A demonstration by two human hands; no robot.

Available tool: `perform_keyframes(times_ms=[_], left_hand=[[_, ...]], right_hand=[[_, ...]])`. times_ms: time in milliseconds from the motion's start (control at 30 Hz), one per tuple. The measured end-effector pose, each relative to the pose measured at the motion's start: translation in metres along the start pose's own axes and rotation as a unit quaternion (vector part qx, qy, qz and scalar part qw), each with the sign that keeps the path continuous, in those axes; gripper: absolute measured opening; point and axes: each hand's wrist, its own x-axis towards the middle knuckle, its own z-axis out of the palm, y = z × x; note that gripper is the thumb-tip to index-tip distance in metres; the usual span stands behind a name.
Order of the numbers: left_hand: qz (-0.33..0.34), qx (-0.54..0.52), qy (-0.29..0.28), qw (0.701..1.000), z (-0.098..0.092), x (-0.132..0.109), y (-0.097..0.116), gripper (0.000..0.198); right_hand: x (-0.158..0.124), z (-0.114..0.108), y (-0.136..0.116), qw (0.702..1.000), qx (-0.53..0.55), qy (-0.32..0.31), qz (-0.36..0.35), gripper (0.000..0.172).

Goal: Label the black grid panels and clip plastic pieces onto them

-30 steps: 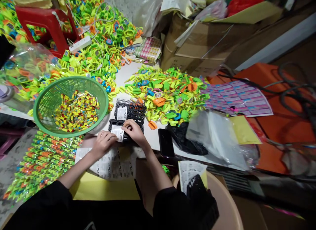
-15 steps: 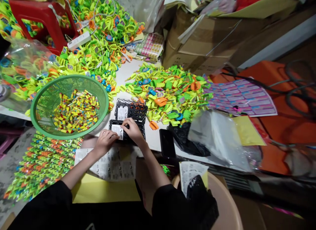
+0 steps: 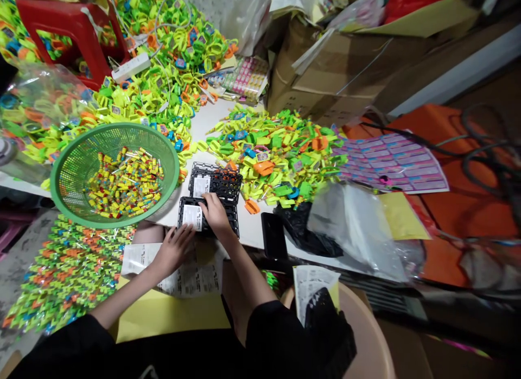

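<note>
Two black plastic grid trays lie side by side on the white table, the near tray (image 3: 233,220) and the far tray (image 3: 222,182), each with a white printed label (image 3: 192,216) stuck on its left part. My right hand (image 3: 214,214) rests on the near tray beside its label, fingers pressed down. My left hand (image 3: 175,250) lies flat, fingers stretched out, on a sheet of white printed labels (image 3: 191,278) just below the tray. That sheet sits on yellow paper (image 3: 171,314).
A green mesh basket (image 3: 65,167) of small yellow wrapped pieces stands at the left. Heaps of neon green, yellow and orange plastic parts (image 3: 280,151) cover the table. A black phone (image 3: 273,235), clear bags (image 3: 358,227), cardboard boxes (image 3: 337,69) and a red stool (image 3: 69,31) surround the spot.
My left hand has drawn back from the near tray's label down onto the label sheet and opened flat. My right hand stays on the tray.
</note>
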Motion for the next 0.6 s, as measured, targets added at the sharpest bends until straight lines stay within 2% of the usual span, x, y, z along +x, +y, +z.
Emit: perform_keyframes(times_ms=[233,367,500,533,600], left_hand=[[-0.001,-0.014,0.008,1.000,-0.004,0.000,0.003,0.052],[0.003,-0.055,0.060,0.997,-0.013,-0.001,0.008,0.046],[-0.002,-0.110,0.110,0.988,-0.024,-0.011,0.013,0.038],[-0.009,-0.124,0.102,0.987,-0.025,-0.014,0.014,0.037],[-0.017,-0.141,0.047,0.989,-0.022,-0.021,0.016,0.032]], right_hand=[[0.002,-0.006,-0.005,0.999,-0.033,-0.025,-0.030,0.025],[0.006,-0.022,-0.019,0.993,-0.087,-0.050,-0.066,0.023],[0.020,-0.048,-0.029,0.980,-0.165,-0.041,-0.105,0.024],[0.026,-0.056,-0.029,0.976,-0.185,-0.033,-0.109,0.024],[0.043,-0.070,-0.027,0.969,-0.221,-0.008,-0.107,0.024]])
